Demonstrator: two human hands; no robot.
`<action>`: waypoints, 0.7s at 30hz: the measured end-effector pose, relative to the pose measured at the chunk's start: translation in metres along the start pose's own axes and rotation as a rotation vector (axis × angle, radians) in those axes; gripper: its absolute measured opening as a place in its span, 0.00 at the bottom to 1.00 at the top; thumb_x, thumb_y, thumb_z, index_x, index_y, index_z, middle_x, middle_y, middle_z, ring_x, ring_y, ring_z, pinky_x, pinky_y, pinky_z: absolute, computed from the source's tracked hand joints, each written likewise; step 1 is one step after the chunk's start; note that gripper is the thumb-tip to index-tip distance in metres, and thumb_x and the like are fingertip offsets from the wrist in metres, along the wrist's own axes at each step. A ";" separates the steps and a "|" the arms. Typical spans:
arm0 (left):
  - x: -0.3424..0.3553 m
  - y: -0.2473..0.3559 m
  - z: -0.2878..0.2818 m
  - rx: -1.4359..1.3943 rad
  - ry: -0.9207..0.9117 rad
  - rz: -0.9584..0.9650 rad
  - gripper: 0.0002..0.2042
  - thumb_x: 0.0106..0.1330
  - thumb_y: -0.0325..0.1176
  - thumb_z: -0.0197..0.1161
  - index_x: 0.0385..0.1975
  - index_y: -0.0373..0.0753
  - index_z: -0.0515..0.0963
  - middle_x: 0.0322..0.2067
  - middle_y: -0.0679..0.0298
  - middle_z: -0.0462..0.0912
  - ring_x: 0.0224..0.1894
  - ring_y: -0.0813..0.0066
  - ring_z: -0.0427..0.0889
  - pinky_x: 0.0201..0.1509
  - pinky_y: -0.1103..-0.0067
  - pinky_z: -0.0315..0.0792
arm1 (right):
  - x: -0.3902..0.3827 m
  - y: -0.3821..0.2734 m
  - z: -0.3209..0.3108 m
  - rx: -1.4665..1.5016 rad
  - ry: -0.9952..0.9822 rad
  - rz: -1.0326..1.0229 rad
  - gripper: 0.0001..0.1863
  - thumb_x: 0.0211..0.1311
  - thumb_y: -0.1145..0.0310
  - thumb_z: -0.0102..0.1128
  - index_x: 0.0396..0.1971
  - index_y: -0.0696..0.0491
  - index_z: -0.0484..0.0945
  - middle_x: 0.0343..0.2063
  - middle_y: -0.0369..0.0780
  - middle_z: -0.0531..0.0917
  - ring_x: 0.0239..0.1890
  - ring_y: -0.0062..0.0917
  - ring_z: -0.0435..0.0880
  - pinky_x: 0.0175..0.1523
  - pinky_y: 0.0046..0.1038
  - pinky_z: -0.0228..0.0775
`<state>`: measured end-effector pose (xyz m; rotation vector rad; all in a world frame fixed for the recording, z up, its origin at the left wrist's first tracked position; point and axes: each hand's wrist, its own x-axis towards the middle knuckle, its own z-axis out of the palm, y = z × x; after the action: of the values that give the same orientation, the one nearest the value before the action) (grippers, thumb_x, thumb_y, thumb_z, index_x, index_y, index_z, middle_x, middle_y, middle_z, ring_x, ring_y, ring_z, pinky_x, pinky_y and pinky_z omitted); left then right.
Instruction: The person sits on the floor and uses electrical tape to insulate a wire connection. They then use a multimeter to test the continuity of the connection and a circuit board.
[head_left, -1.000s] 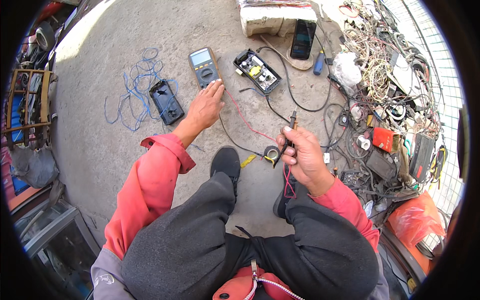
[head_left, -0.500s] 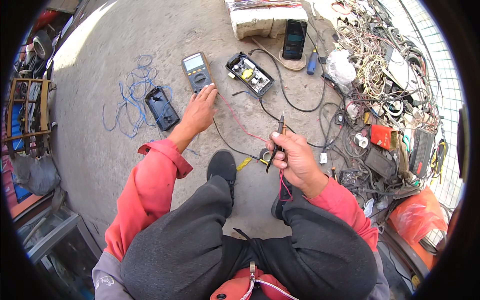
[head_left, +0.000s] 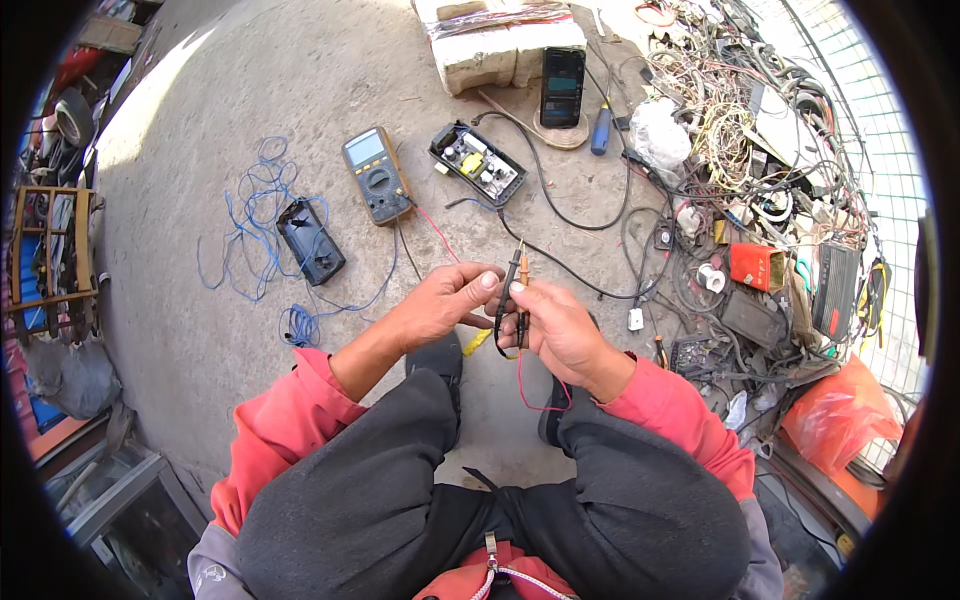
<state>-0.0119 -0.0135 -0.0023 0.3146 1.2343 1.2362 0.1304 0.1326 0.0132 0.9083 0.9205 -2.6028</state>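
My right hand (head_left: 570,335) grips two test probes side by side, points upward: a black probe (head_left: 509,282) and an orange-tipped probe (head_left: 524,268). A red lead hangs in a loop below that hand. My left hand (head_left: 437,308) is beside the black probe, its thumb and fingers apart; whether a fingertip touches the probe is hard to see. Beyond the hands on the ground stands a multimeter (head_left: 377,177) with a grey screen, its leads running toward me. Right of it lies an opened black adapter case (head_left: 478,163) with a circuit board exposed. Left is its empty-looking black cover (head_left: 311,243).
Tangled blue wire (head_left: 262,205) lies around the cover. At the back are a white foam block (head_left: 495,62), a phone (head_left: 563,88) propped up and a blue-handled screwdriver (head_left: 601,130). A heap of cables and scrap (head_left: 760,150) fills the right side, with an orange bag (head_left: 842,415).
My left hand has come off the multimeter and moved near the probes. My right hand has shifted slightly left, still holding both probes. The view has moved a little.
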 end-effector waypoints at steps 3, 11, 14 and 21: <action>-0.002 -0.010 0.007 0.078 -0.087 0.067 0.20 0.74 0.44 0.54 0.54 0.32 0.73 0.38 0.67 0.79 0.36 0.82 0.76 0.43 0.79 0.74 | 0.003 0.006 -0.004 0.012 -0.100 0.032 0.16 0.75 0.58 0.45 0.45 0.56 0.74 0.36 0.36 0.78 0.35 0.19 0.78 0.42 0.28 0.77; -0.020 -0.009 0.024 -0.059 0.061 0.072 0.12 0.73 0.35 0.58 0.45 0.32 0.78 0.28 0.69 0.80 0.29 0.85 0.77 0.30 0.84 0.71 | 0.003 0.009 0.000 -0.082 -0.183 0.149 0.20 0.76 0.55 0.44 0.48 0.58 0.74 0.43 0.41 0.79 0.42 0.26 0.81 0.50 0.33 0.75; -0.023 -0.006 0.025 -0.060 0.121 0.048 0.15 0.71 0.35 0.59 0.51 0.32 0.78 0.35 0.66 0.83 0.33 0.83 0.78 0.37 0.83 0.73 | 0.005 0.011 0.002 -0.075 -0.179 0.149 0.24 0.75 0.53 0.44 0.49 0.61 0.76 0.43 0.41 0.79 0.43 0.26 0.81 0.51 0.32 0.76; -0.026 -0.017 0.009 -0.173 0.208 0.111 0.16 0.72 0.36 0.56 0.50 0.28 0.77 0.44 0.58 0.84 0.46 0.74 0.81 0.52 0.76 0.74 | 0.013 0.015 -0.002 -0.369 -0.186 0.053 0.23 0.72 0.54 0.52 0.45 0.62 0.78 0.41 0.39 0.81 0.41 0.23 0.80 0.51 0.29 0.73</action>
<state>0.0087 -0.0374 0.0020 0.1309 1.2891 1.4912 0.1275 0.1215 -0.0032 0.5754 1.2468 -2.3126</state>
